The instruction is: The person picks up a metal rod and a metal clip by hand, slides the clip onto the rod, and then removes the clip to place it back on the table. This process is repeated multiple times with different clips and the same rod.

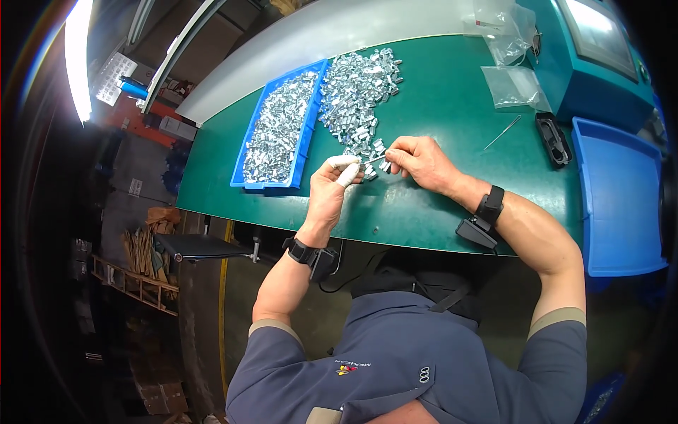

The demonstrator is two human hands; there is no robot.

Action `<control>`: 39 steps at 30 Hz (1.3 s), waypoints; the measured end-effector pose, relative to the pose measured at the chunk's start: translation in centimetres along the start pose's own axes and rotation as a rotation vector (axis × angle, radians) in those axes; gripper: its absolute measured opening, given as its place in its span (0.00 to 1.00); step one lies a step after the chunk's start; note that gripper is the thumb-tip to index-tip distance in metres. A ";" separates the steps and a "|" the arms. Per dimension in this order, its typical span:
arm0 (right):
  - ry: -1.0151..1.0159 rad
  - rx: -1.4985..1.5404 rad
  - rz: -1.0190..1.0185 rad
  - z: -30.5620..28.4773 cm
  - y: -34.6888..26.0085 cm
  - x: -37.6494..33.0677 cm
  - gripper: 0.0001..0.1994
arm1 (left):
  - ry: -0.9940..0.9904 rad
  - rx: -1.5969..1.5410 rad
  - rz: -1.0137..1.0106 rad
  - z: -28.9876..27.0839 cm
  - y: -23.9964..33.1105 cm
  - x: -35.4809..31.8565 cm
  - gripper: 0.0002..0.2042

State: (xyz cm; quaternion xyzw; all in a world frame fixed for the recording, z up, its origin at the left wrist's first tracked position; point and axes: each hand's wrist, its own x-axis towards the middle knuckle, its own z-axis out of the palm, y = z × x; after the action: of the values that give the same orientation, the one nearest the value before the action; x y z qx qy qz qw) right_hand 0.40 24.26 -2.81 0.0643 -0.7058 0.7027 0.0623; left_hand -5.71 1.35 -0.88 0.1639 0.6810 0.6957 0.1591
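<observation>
My left hand (330, 185), with white coverings on its thumb and a finger, is closed in a pinch at the near end of a loose pile of small shiny metal parts (359, 85). Just right of it, my right hand (422, 164) pinches a thin metal rod (373, 160) that spans the gap between the two hands. Whatever sits between my left fingertips is too small and covered to make out. A few metal parts (371, 172) lie on the green table right beside the fingers.
A blue tray (304, 152) full of similar parts stands left of the pile. Clear plastic bags (514, 86), a thin metal tool (502, 132) and a black holder (553, 140) lie to the right. Beyond them are a teal machine (600, 56) and another blue tray (621, 205).
</observation>
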 end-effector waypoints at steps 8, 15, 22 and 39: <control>-0.053 -0.049 0.066 0.1 -0.9 -0.4 0.16 | -0.031 0.027 0.096 1.7 -0.3 -0.1 0.07; -0.094 -0.012 0.074 0.3 -0.5 -0.5 0.20 | -0.088 0.093 0.067 1.8 0.1 0.0 0.08; 0.199 0.055 0.061 -1.1 0.8 0.9 0.21 | 0.322 0.566 0.403 -10.3 2.9 4.4 0.11; 0.092 -0.053 0.035 -0.4 0.4 0.0 0.15 | -0.010 1.087 0.588 -3.1 0.1 3.7 0.07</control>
State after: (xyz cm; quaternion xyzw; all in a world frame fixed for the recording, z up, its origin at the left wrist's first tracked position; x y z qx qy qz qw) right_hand 0.31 24.62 -3.16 0.0181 -0.7218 0.6868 0.0841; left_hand -10.37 0.20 -0.75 0.4056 0.8637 0.2631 -0.1423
